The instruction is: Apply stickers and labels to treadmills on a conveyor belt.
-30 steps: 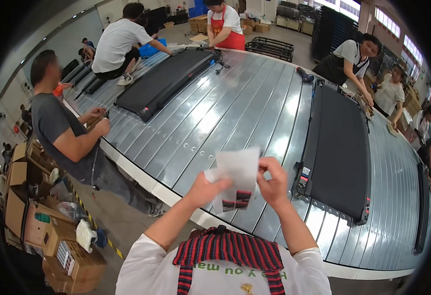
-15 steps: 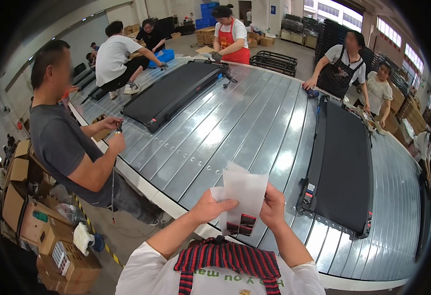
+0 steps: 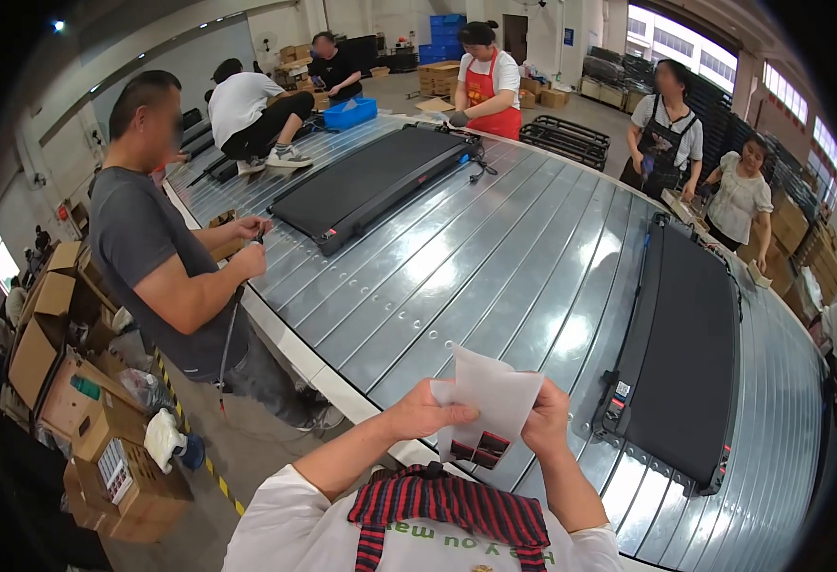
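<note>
In front of my chest I hold white, translucent sheets of paper [image 3: 502, 389] with dark red-and-black rectangular stickers [image 3: 480, 447] near the lower edge. My left hand [image 3: 430, 410] is closed on the left side, its thumb lying across the front. The right side is pinched in my right hand [image 3: 548, 417], whose fingers are partly hidden behind the paper. Below the sheets is the near edge of a large slatted metal table. To the right of my hands lies a long black panel [image 3: 685, 353] with a dark frame and small red-and-white labels at its near end.
A second black panel [image 3: 375, 181] rests farther left on the metal table [image 3: 495, 257]. A person in grey [image 3: 175, 248] stands at the left edge handling a small tool. Several others work around the far side, one crouching on the table near a blue bin [image 3: 350, 114]. Cardboard boxes [image 3: 132, 486] crowd the left floor.
The view has shifted, so the scene sits farther right. Both my hands still grip the sheets, now tilted more. The person at the far right panel has drawn their hands back from its end.
</note>
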Tool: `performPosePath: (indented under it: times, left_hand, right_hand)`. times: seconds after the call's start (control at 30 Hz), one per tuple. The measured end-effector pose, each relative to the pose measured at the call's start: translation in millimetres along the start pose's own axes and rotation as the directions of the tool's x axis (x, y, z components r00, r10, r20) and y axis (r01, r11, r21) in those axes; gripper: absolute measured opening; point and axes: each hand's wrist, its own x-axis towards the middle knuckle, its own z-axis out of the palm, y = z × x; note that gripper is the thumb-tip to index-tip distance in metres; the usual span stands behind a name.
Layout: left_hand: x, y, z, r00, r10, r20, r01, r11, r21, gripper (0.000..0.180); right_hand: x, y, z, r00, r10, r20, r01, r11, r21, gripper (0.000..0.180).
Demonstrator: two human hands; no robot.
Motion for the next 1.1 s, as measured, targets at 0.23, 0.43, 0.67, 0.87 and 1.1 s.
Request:
performPosePath:
  times: [0.23,0.43,0.67,0.87,1.1]
  left_hand:
    - [8,-1,-2,0.975,0.171,0.142,-0.175,0.985,0.012,0.026]
    - [-6,-11,-6,0.997,-0.002,0.083,0.003,1.0,-0.012,0.026]
    - [-17,-9,-15,0.872,0.0,-0.489,-0.121,0.969,-0.216,0.032]
    - [36,-9,-53,0.845,0.122,-0.52,-0.118,0.992,0.041,0.032]
    - [11,41,-99,0.872,0.18,-0.455,-0.226,0.973,-0.048,0.027]
  right_hand:
    - [8,6,-8,0.989,-0.105,0.104,0.094,0.99,0.102,0.01]
    - [-3,14,-13,0.991,-0.054,0.121,0.047,0.997,0.057,0.008]
    - [1,3,-21,0.884,-0.128,-0.449,0.178,0.982,0.07,0.007]
    - [55,-15,70,0.738,-0.598,0.312,0.589,0.348,-0.729,0.014]
    - [76,-22,122,0.798,-0.505,0.328,0.576,0.48,-0.662,0.018]
